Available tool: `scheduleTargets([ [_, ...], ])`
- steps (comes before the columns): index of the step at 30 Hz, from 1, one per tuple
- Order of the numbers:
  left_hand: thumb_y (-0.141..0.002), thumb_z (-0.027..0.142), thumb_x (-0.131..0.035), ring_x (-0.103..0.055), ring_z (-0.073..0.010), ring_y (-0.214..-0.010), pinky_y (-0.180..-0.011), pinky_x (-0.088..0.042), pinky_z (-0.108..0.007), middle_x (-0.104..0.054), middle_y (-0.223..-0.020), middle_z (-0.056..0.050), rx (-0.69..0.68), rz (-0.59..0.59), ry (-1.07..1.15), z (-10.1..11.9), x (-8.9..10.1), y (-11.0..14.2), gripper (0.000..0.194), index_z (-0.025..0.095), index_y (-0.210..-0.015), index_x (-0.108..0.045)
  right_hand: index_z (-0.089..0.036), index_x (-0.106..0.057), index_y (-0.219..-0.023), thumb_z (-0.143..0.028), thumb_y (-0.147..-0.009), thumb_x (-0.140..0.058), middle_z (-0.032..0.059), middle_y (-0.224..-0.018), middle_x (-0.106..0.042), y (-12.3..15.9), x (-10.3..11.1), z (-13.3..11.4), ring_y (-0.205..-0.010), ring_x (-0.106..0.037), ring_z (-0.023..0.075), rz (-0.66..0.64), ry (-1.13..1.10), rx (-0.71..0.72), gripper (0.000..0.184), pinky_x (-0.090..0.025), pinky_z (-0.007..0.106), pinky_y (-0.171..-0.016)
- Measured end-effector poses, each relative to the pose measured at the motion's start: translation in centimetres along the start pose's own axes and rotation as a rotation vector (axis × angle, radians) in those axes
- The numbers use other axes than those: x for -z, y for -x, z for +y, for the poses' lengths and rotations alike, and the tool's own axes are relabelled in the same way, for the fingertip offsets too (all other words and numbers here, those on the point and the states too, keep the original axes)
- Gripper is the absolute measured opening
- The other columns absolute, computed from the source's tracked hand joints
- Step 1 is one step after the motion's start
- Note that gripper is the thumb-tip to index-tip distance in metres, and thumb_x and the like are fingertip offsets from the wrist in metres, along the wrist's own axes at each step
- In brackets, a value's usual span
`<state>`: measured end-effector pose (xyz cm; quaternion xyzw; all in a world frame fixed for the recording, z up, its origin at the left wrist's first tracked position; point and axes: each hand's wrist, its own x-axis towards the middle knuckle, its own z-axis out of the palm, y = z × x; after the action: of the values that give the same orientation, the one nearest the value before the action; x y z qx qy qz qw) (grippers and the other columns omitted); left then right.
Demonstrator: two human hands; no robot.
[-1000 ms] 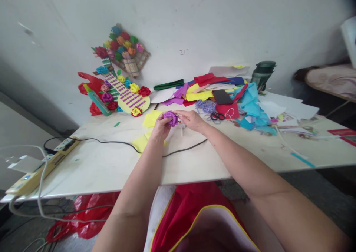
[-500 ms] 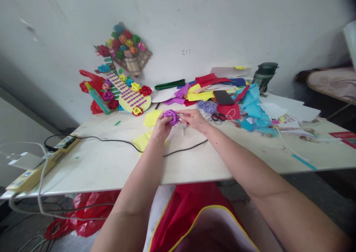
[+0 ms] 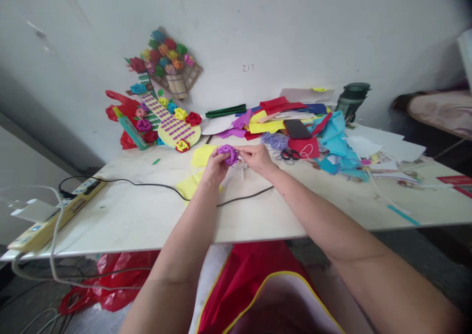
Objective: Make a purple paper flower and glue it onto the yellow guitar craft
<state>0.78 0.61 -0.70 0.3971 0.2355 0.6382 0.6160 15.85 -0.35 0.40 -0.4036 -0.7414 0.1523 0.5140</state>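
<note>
Landmark: black-handled scissors [image 3: 290, 154] lying on the table [image 3: 129, 221]; all places below are given from them, as the wearer sees it.
Purple flower [image 3: 230, 152]: left of the scissors, held up off the table between the two hands; layered and rounded, its underside hidden.
Left hand [image 3: 215, 168]: left of the scissors; fingers curled around the flower's lower left side, thumb across its front, a steady grasp.
Right hand [image 3: 258, 158]: between the flower and the scissors, nearer the scissors than the left hand is; fingertips drawn together at the flower's right edge. Whether they grip the flower itself or some slight item cannot be told.
Change noted: small. Against half a second ago, the right wrist appears slightly shifted and turned; the left hand's hold on the flower is unaltered.
Bearing on the work: judged to be fine finger work at one edge of the flower, continuing, with the left hand serving as support.
Translucent item [image 3: 242, 171]: left of the scissors and a little nearer the wearer, below the hands; identity not established.
Yellow sheets [image 3: 189, 185]: well left of the scissors, partly behind the left hand and forearm.
Lilac strands [image 3: 275, 140]: just beyond the scissors, slightly left.
Phone [image 3: 297, 129]: beyond the scissors, slightly right.
</note>
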Motion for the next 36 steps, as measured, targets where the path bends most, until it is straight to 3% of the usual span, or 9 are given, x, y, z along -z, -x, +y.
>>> scheduleTargets([
  [3,-0.051,0.01,-0.068,-0.056,-0.0104,-0.061,-0.064,-0.048,-0.026,-0.058,-0.067,0.003,0.008,0.01,-0.031,-0.2,0.2,-0.2,0.027,0.017,-0.073,-0.055,-0.024,-0.071,-0.104,-0.017,-0.079,-0.052,0.0021,-0.099,-0.071,0.2,0.1,-0.3,-0.087,-0.066,0.0179,0.006,0.143,0.06,0.032,-0.048,0.027,-0.079],
  [11,-0.05,0.01,-0.068,-0.056,-0.011,-0.06,-0.061,-0.052,-0.027,-0.059,-0.068,0.003,0.007,0.016,-0.035,-0.1,0.1,0.0,0.028,0.017,-0.074,-0.056,-0.019,-0.068,-0.109,-0.017,-0.079,-0.053,0.0035,-0.085,-0.073,-0.1,0.4,-0.6,-0.071,-0.065,0.0157,-0.012,0.217,0.034,0.034,-0.048,0.025,-0.071],
  [20,-0.05,0.009,-0.066,-0.057,-0.0108,-0.06,-0.059,-0.051,-0.025,-0.059,-0.067,0.002,0.007,0.001,-0.04,0.1,-0.4,0.3,0.028,0.017,-0.075,-0.057,-0.024,-0.066,-0.113,-0.018,-0.082,-0.049,0.0033,-0.107,-0.069,0.0,0.8,-0.6,-0.094,-0.065,0.0176,-0.059,0.292,0.113,0.036,-0.048,0.026,-0.083],
  [26,-0.052,0.011,-0.066,-0.06,-0.0138,-0.064,-0.063,-0.052,-0.03,-0.061,-0.071,0.001,0.0,0.068,-0.04,0.3,0.0,0.1,0.031,0.018,-0.081,-0.057,-0.025,-0.061,-0.12,-0.022,-0.083,-0.049,0.0038,-0.106,-0.07,0.0,1.1,-0.6,-0.09,-0.066,0.0199,-0.113,0.503,0.072,0.039,-0.046,0.029,-0.082],
  [31,-0.051,0.013,-0.066,-0.061,-0.0139,-0.063,-0.064,-0.053,-0.03,-0.061,-0.069,0.0,-0.035,0.107,-0.016,0.6,0.1,-0.1,0.029,0.016,-0.077,-0.055,-0.022,-0.069,-0.105,-0.026,-0.083,-0.049,0.0058,-0.094,-0.072,-0.2,1.8,-0.6,-0.084,-0.065,0.0202,-0.169,0.56,0.047,0.029,-0.044,0.029,-0.075],
  [36,-0.047,0.013,-0.067,-0.056,-0.011,-0.053,-0.051,-0.049,-0.025,-0.058,-0.061,0.002,-0.089,0.158,-0.112,0.5,0.6,-0.7,0.029,0.016,-0.071,-0.051,-0.019,-0.073,-0.086,-0.025,-0.078,-0.055,0.0054,-0.075,-0.071,-0.6,3.1,-0.3,-0.07,-0.062,0.0184,-0.271,0.553,-0.006,0.021,-0.039,0.026,-0.061],
])
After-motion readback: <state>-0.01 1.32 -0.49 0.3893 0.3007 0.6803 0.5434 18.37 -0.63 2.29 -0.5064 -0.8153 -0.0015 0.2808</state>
